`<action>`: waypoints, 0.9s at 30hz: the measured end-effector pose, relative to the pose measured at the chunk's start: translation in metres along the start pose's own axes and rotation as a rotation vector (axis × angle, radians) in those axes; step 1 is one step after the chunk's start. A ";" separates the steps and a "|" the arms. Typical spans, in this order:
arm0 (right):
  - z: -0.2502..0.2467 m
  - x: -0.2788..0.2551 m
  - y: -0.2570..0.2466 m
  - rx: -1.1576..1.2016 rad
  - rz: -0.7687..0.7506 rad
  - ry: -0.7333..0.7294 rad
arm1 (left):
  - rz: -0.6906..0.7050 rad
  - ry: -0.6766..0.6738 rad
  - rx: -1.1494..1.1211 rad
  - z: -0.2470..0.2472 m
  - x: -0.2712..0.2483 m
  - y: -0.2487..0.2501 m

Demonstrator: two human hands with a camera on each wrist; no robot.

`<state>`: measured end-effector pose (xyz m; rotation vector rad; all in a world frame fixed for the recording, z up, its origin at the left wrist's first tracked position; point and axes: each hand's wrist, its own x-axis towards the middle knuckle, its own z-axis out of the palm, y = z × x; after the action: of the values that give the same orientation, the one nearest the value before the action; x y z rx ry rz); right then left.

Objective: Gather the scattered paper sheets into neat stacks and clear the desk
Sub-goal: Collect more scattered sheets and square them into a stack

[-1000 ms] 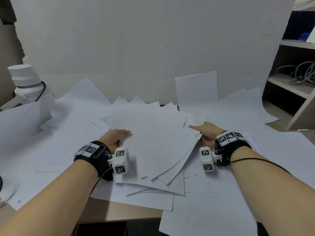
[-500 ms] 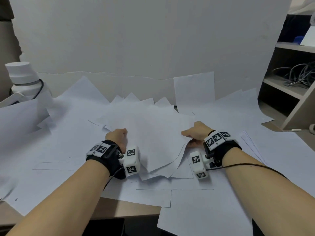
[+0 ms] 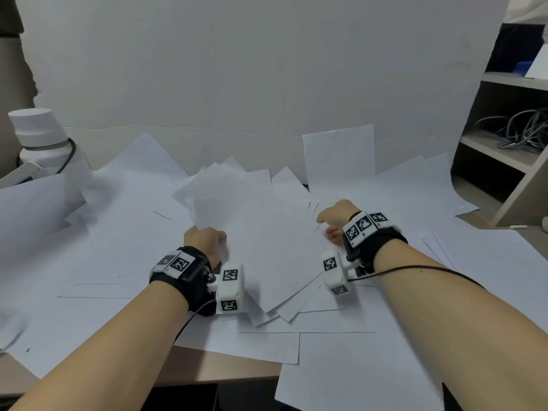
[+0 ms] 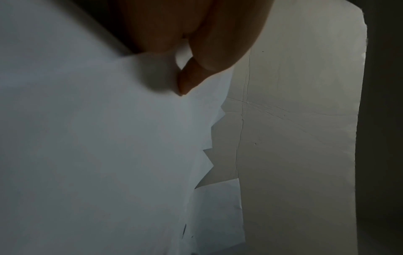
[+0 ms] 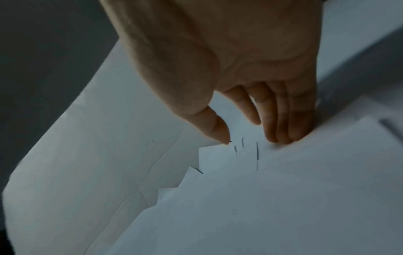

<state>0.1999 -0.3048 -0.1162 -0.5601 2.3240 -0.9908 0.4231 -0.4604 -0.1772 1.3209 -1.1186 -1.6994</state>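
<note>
A fanned bundle of white paper sheets (image 3: 267,232) lies mid-desk between my two hands, its corners uneven. My left hand (image 3: 219,237) grips the bundle's left edge; in the left wrist view the thumb (image 4: 187,81) presses on the top sheet (image 4: 87,138). My right hand (image 3: 324,225) grips the right edge; in the right wrist view its thumb (image 5: 218,129) sits on the sheets (image 5: 261,198) and its fingers (image 5: 281,127) dip behind an edge. More loose sheets (image 3: 103,232) cover the desk all round, some overhanging the front edge.
A white bottle (image 3: 44,137) stands at the far left. One sheet (image 3: 338,158) leans on the white backdrop board (image 3: 267,69). A shelf unit (image 3: 504,149) with cables (image 3: 522,129) stands at the right. Bare brown desk (image 3: 213,366) shows at the front edge.
Both hands have drawn closer together, squeezing the spread fan of sheets into a narrower bundle. The left hand's fingers have curled onto its edge.
</note>
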 end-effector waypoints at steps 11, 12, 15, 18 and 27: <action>0.009 0.012 -0.019 -0.193 -0.041 -0.001 | 0.097 -0.230 -0.204 -0.017 0.004 0.003; 0.009 0.015 -0.019 -0.149 -0.060 0.002 | 0.101 -0.243 -0.205 -0.019 0.005 0.005; 0.012 0.023 -0.022 0.207 -0.105 0.013 | 0.104 -0.292 -0.195 -0.027 0.007 0.013; 0.013 0.030 -0.029 0.305 -0.153 0.147 | 0.120 -0.350 -0.139 -0.031 0.012 0.018; 0.017 0.027 -0.035 0.319 -0.134 0.108 | 0.088 -0.360 -0.175 -0.037 0.020 0.023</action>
<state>0.1952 -0.3514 -0.1081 -0.5479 2.1784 -1.4540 0.4545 -0.4947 -0.1673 0.8671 -1.1743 -1.9679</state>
